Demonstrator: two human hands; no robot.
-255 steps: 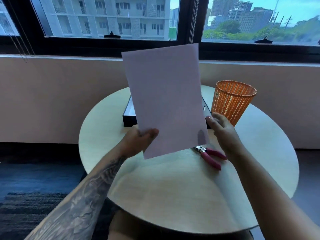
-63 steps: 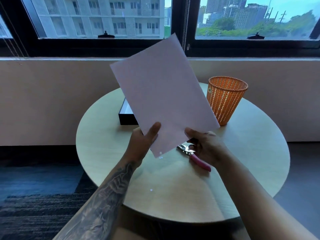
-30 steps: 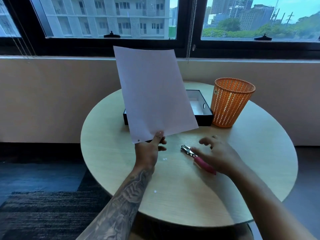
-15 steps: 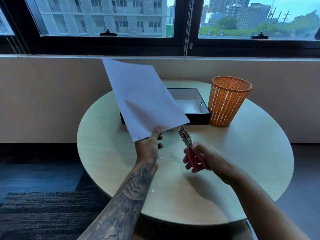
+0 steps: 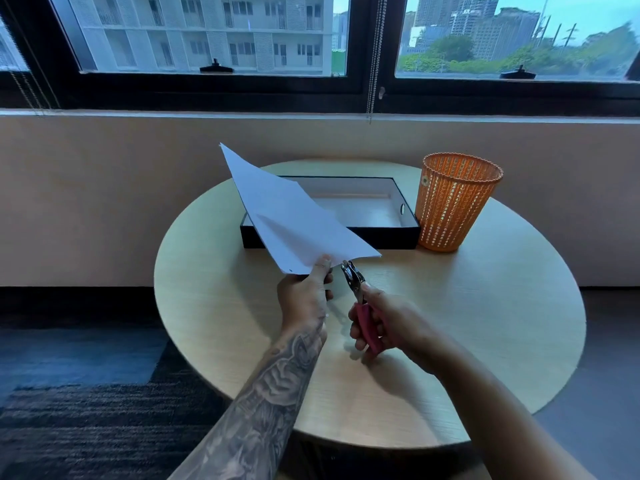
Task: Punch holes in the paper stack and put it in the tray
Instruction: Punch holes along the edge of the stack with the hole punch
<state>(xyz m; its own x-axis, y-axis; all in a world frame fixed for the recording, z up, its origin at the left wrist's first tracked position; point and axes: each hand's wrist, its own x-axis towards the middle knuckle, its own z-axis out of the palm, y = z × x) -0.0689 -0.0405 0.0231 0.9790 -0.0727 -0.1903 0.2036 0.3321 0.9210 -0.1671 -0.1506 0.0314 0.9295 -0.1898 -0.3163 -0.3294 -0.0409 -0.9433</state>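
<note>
My left hand (image 5: 304, 292) pinches the near edge of the white paper stack (image 5: 287, 216), which tilts away over the table and shows one small hole near its near-left corner. My right hand (image 5: 384, 323) grips the pink handles of the hole punch (image 5: 356, 292). Its metal jaws point up and touch the paper's near edge just right of my left thumb. The black tray (image 5: 381, 233) with a white inside sits behind the paper, its left part hidden by the sheets.
An orange mesh basket (image 5: 453, 202) stands right of the tray on the round wooden table (image 5: 485, 323). A wall and window sill lie behind the table. Dark carpet lies to the left below.
The paper has tilted lower and flatter. My right hand picked the punch up off the table and brought its jaws to the paper's near edge.
</note>
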